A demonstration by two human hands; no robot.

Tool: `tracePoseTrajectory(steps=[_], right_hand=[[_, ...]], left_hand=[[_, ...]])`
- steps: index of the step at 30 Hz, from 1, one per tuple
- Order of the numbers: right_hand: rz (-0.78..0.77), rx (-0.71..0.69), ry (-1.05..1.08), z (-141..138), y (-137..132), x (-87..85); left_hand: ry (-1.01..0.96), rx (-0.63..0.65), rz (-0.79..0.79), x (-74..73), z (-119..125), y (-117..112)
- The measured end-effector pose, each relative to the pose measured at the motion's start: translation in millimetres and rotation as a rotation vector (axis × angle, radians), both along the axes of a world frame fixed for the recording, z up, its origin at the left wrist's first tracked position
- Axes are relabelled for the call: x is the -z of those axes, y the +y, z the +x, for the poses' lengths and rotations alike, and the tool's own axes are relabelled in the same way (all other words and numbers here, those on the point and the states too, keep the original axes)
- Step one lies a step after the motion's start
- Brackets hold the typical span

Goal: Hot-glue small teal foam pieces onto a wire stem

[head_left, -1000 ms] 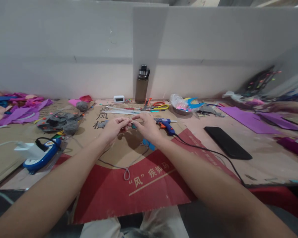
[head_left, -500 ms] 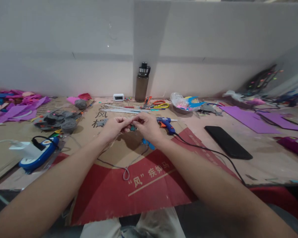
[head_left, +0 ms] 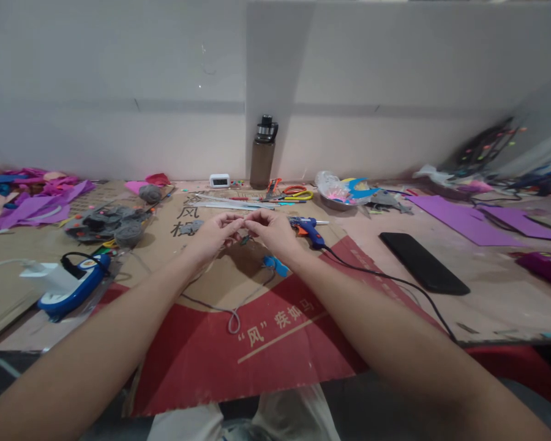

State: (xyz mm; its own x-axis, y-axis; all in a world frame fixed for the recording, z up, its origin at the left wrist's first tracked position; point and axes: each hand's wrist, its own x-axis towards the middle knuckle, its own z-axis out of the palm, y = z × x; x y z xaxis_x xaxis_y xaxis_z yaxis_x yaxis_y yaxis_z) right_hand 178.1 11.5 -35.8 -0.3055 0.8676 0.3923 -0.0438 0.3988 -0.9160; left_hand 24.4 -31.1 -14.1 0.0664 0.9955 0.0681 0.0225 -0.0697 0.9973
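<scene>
My left hand (head_left: 217,236) and my right hand (head_left: 272,231) meet above a cardboard sheet (head_left: 229,392), thumbs and forefingers pinched together. Whatever lies between the fingertips is too small and covered to make out. A small teal piece (head_left: 245,240) shows just under the fingers; whether it hangs from them I cannot tell. Grey yarn (head_left: 233,321) with a small loop trails over the cardboard, and one end runs up to a blue piece (head_left: 276,266) beneath my right hand. Just right of that hand lies a blue glue gun (head_left: 311,231).
A dark bottle (head_left: 262,156) stands against the wall, behind scissors (head_left: 298,195). Grey yarn balls (head_left: 128,233) and a blue power strip (head_left: 73,297) lie left. At right are a bowl (head_left: 342,203), a black phone (head_left: 422,263), purple sheets (head_left: 463,219) and the glue gun's cable (head_left: 386,277).
My fingers have shifted slightly, both hands still pinched together at the same spot. Less of the teal piece shows beneath them. The yarn and the blue piece lie as before.
</scene>
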Motion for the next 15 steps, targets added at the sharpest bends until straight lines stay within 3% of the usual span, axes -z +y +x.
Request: tracePoseTrajectory(steps=[4, 12, 15], right_hand=[[0.012, 0.026, -0.053, -0.1, -4.7, -3.4], [0.19, 0.093, -0.243, 5.6, -13.6, -12.3], [0.16, 0.072, -0.223, 5.6, -8.4, -9.4]], left_hand=[[0.018, 0.007, 0.002, 0.7, -1.1, 0.5], [0.046, 0.001, 0.001, -0.2, -1.9, 1.1], [0.014, 0.029, -0.018, -1.0, -1.1, 0.8]])
